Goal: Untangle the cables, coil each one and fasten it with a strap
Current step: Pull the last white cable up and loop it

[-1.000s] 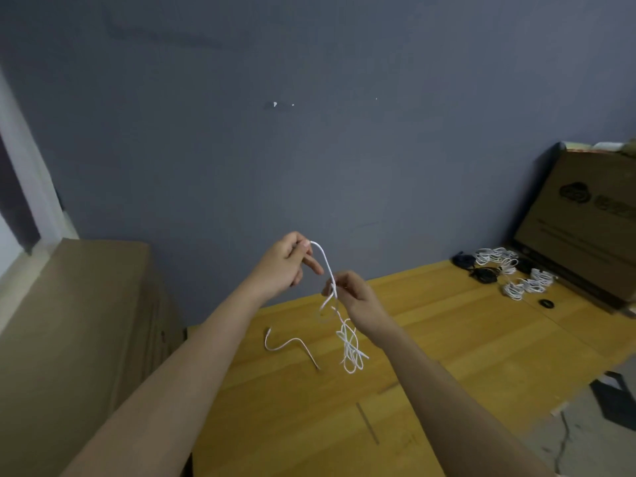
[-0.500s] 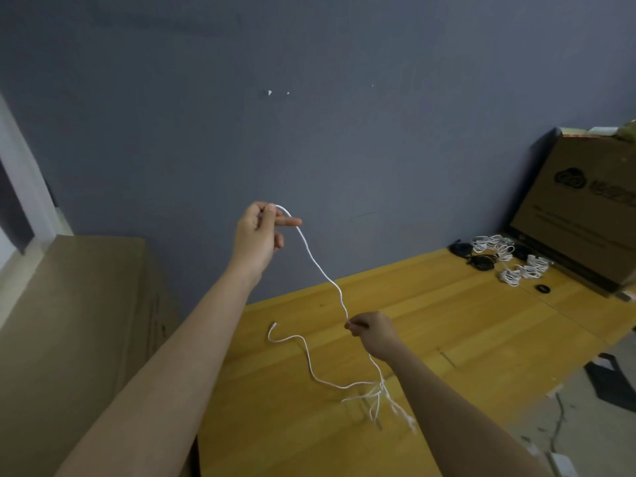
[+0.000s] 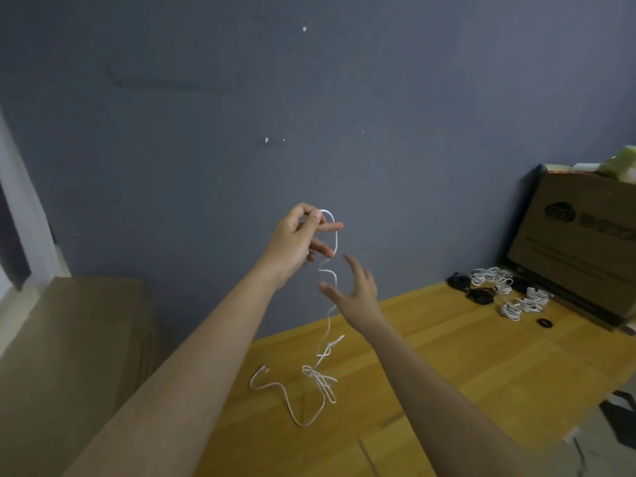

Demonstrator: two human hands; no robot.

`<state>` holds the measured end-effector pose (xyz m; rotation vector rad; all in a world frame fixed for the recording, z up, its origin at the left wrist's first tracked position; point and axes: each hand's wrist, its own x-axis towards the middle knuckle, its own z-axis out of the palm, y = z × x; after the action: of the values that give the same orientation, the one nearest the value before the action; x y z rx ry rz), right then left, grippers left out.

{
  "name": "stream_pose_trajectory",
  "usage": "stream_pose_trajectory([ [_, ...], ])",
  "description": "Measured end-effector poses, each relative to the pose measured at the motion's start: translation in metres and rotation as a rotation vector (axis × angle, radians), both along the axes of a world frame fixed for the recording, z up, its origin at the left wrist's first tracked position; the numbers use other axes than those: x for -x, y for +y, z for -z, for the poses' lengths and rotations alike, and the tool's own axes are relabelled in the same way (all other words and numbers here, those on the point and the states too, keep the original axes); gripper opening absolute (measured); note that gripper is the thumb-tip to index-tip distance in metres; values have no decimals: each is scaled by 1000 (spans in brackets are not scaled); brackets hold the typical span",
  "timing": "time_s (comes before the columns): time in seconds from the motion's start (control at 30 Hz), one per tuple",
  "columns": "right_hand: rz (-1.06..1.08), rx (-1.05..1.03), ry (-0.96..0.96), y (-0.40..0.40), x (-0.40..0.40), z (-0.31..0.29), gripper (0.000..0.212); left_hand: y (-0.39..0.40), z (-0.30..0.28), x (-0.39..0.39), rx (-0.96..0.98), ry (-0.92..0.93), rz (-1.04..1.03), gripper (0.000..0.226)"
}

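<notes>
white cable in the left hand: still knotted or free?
Still knotted. The white cable hangs from the left hand to a tangled clump lying on the table.

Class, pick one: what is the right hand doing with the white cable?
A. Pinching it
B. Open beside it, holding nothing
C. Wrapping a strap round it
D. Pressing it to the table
B: the right hand has its fingers spread next to the cable, which only the left hand pinches.

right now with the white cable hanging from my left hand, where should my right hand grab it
Probably the free wavy stretch of the white cable just below the left hand, above the knotted clump near the table. It hangs clear there, and the open right hand is already beside it, so come in from the right and pinch with thumb and forefinger.
</notes>
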<state>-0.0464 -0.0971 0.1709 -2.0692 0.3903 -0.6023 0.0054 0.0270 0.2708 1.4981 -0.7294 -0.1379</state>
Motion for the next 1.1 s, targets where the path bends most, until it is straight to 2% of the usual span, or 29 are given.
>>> stream_pose_trajectory([
  [0.07,-127,71,-103,1,-8,-25,31,-6,-19,2,6,-36,27,22],
  [0.1,-178,55,-116,4,-11,-38,21,-8,-29,3,19,-48,37,22],
  [0.17,-190,-27,-146,3,-18,-61,22,-12,-50,2,65,-70,49,21],
  [0.27,-110,-316,-270,-11,-29,-106,30,-15,-85,-4,135,-105,38,19],
  [0.33,1,-350,-371,-24,-32,-142,31,-17,-109,-5,160,-103,40,18],
  [0.37,54,-274,-408,-30,-32,-156,29,-17,-119,-4,174,-86,46,15],
  [0.43,119,4,-407,-37,-30,-173,25,-17,-132,-1,225,-33,85,10],
  [0.53,74,478,-183,-36,-22,-167,26,-18,-135,2,302,-33,180,13],
  [0.6,-43,595,-88,-28,-17,-149,28,-22,-125,2,289,-86,152,17],
  [0.67,-196,513,-90,-17,-8,-126,30,-27,-108,-2,286,-69,90,17],
  [0.77,-398,169,-93,-7,9,-93,26,-30,-79,-13,261,-21,20,12],
  [0.83,-449,16,-45,-8,19,-70,24,-28,-61,-23,191,-84,-27,12],
  [0.87,-448,5,-33,-10,23,-59,24,-27,-52,-27,152,-121,-35,14],
  [0.93,-409,159,-5,-17,29,-42,24,-23,-32,-33,54,-196,-25,18],
  [1.0,-360,452,0,-20,35,-35,20,-18,-9,-37,-61,-269,3,17],
  [1.1,-302,777,-234,-20,41,-38,27,-12,18,-32,-209,-309,67,9],
])
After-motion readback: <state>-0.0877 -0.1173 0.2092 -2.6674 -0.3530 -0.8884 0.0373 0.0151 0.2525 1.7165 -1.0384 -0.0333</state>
